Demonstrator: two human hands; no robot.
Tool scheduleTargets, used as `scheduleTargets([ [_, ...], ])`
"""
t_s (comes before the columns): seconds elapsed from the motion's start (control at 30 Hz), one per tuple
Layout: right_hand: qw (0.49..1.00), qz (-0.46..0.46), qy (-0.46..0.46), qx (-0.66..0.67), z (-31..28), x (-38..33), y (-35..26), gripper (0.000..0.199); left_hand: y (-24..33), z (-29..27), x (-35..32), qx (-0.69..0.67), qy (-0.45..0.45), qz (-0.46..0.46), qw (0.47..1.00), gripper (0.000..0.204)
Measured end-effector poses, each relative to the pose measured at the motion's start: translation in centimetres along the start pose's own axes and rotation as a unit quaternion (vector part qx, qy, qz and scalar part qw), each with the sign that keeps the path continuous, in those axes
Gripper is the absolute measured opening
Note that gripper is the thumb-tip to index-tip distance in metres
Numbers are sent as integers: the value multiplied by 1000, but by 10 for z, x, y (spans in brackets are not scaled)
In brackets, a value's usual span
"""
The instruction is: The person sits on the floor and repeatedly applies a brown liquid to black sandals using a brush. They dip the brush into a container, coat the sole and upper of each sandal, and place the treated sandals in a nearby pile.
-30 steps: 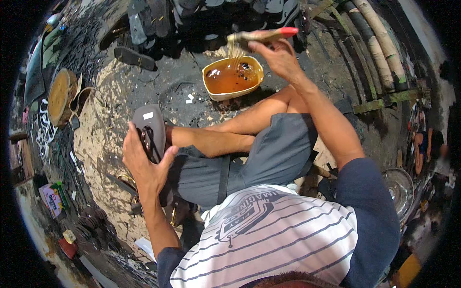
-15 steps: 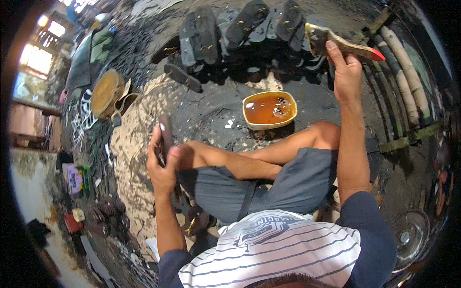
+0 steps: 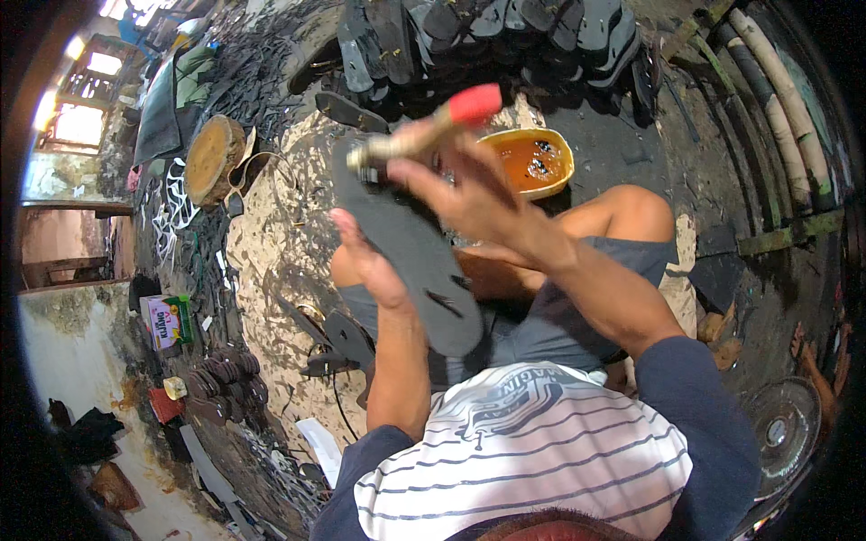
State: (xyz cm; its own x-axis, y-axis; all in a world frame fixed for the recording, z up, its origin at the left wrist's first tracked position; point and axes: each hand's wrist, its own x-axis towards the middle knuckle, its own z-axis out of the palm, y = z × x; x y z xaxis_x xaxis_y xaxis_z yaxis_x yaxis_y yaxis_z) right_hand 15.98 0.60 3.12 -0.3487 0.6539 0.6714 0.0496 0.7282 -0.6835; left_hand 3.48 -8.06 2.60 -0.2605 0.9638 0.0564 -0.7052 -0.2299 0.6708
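Observation:
A dark grey sandal sole [image 3: 410, 225] with several small slots lies slanted over my lap, its near end above the shorts. My left hand [image 3: 374, 275] supports it along its left edge, thumb side up; part of the fingers is hidden under it. In my right hand [image 3: 483, 194], blurred by motion, is a paintbrush [image 3: 419, 137] with a red handle tip. Its bristle end is over the sole's far end; whether it touches cannot be told. Just beyond my right hand stands a yellow-rimmed bowl [image 3: 566, 176] of amber liquid, partly covered by that hand.
Rows of dark soles [image 3: 541, 32] stand at the far side, and one loose sole [image 3: 350, 114] lies nearer. A round wooden block [image 3: 215, 162] sits at left. Sandals [image 3: 347, 338] lie by my left knee, a pole rack [image 3: 767, 122] at right, a round grille [image 3: 780, 433] at lower right.
My right hand has swung the brush leftward from the far right to above the sole. My left hand has moved right and turned the sole from edge-on to face up.

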Motion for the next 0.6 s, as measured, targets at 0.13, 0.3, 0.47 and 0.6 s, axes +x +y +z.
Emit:
scheduleTargets([
  [0.13, 978, 85, 4, 191, 0, -2, -8, 33, 3, -1, 16, 70, 24, 30, 997, 75],
  [0.3, 998, 11, 2, 63, -5, 13, -5, 27, -4, 1, 14, -86, 26, -14, 996, 72],
  [0.47, 988, 141, 10, 58, -32, 15, 36, 31, -26, -14, -25, -19, 39, -114, 993, 85],
  [0.6, 946, 324, 13, 24, -82, -12, 69, 35, -32, -4, -91, -150, 49, -143, 977, 88],
])
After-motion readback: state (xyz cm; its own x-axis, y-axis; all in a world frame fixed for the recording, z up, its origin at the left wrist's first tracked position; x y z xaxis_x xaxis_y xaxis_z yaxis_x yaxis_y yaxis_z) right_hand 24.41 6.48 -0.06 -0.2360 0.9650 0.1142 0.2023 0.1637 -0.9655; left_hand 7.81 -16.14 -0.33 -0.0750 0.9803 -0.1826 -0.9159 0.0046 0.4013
